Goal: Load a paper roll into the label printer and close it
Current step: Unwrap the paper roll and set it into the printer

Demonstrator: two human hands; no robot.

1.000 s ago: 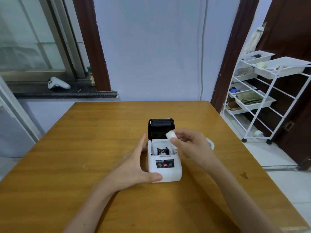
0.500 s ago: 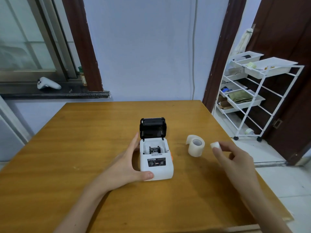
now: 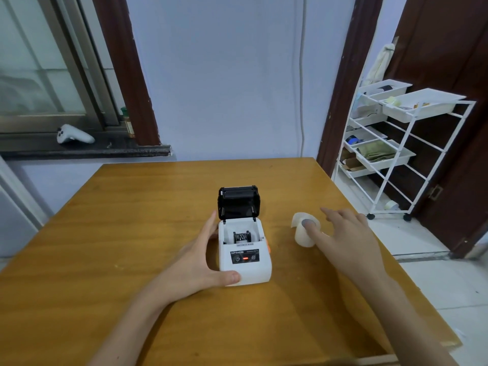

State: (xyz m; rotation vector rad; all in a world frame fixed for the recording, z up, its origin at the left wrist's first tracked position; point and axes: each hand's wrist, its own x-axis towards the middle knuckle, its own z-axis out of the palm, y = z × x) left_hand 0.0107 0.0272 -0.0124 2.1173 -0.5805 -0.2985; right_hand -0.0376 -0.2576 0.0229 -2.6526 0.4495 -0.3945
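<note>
Item 1: label printer [image 3: 244, 256], white, on the wooden table [image 3: 132, 233] a little right of centre. Its black lid [image 3: 239, 203] stands upright at the back, so I see into the paper bay, where a small black part sits; no roll is in it. A red light shows on the front panel.

Item 2: left hand [image 3: 196, 262]. I see it cupped round the printer's left side, fingers straight along that side, thumb hooked across the lower front corner. It steadies the printer.

Item 3: paper roll [image 3: 305, 232], white, on the table just right of the printer and apart from it. A loose tail of paper sticks out at its upper left.

Item 4: right hand [image 3: 348, 239]. I see it spread wide beside the roll, fingers straight. The thumb lies against the roll's right side; I cannot tell whether it presses. The hand has hold of nothing.

Item 5: white controller [image 3: 74, 134], on the dark window ledge [image 3: 105, 151] at far left.

Item 6: white wire shelf rack [image 3: 401, 154], on the floor at right, with trays of odds and ends.
</note>
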